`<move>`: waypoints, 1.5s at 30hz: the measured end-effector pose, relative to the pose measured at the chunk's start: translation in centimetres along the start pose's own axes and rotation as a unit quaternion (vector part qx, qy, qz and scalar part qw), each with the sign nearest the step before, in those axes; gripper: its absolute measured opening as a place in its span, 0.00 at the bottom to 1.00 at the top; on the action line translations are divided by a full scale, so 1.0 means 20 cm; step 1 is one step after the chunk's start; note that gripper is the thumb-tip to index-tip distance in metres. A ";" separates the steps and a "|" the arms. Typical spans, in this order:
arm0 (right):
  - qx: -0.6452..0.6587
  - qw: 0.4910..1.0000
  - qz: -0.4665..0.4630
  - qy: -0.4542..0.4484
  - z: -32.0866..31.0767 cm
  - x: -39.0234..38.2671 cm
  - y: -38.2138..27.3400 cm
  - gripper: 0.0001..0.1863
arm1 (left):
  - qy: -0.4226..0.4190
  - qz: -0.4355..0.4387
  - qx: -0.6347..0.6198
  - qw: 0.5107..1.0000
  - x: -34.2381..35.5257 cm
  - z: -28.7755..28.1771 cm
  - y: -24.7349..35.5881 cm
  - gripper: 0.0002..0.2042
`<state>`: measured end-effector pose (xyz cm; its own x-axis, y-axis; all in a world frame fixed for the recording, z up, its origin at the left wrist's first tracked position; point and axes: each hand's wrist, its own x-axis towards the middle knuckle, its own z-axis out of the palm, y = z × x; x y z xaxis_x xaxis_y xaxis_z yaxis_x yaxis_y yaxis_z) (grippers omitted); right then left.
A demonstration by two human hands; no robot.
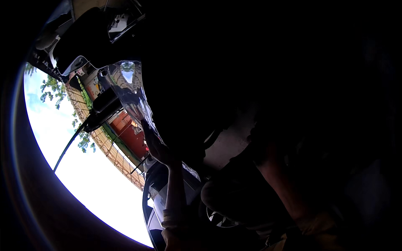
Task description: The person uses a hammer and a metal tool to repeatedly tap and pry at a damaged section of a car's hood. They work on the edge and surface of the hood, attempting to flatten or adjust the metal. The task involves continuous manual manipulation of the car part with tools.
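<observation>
Much of the view is in deep shadow. My left hand (159, 149) reaches up against the edge of a glossy, mirror-like vehicle body panel (125, 77). Its fingers look stretched along that edge, though they are dark and partly hidden. On the right, my bare right forearm (280, 180) runs up into the dark. My right hand (260, 146) is barely visible near a dull greyish surface (228, 146); its fingers, and anything in them, are lost in shadow.
A dark side mirror (102, 109) sticks out left of the panel. Farther up are dark vehicle parts (86, 31). Below my left hand lies another vehicle part with a window-like edge (153, 209). Outside stand a tan fence (109, 148), a red wall (130, 129) and leafy branches (53, 90).
</observation>
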<state>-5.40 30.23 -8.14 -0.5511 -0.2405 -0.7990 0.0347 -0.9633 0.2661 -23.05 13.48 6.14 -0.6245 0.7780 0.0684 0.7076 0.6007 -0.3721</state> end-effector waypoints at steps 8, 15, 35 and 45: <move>-0.150 0.977 0.007 -0.152 0.24 -0.25 -0.05 0.13 | 0.062 -0.249 -0.241 0.936 0.04 0.07 0.08 0.18; 0.071 0.993 0.029 0.086 0.39 -0.30 -0.19 0.10 | 0.121 -0.306 -0.318 0.889 0.10 0.14 0.19 0.18; -0.050 0.965 0.144 -0.211 0.22 -0.23 -0.12 0.19 | 0.128 -0.332 -0.242 0.903 0.12 0.09 0.24 0.18; -0.067 0.952 0.173 -0.245 0.34 -0.31 -0.07 0.18 | 0.124 -0.343 -0.262 0.894 0.12 0.09 0.29 0.18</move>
<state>-7.71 33.88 0.08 -0.8090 -0.4933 -0.3196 0.3730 -0.8511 0.3695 -21.02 18.63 2.53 -0.9241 0.1723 0.3410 0.2854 0.9047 0.3163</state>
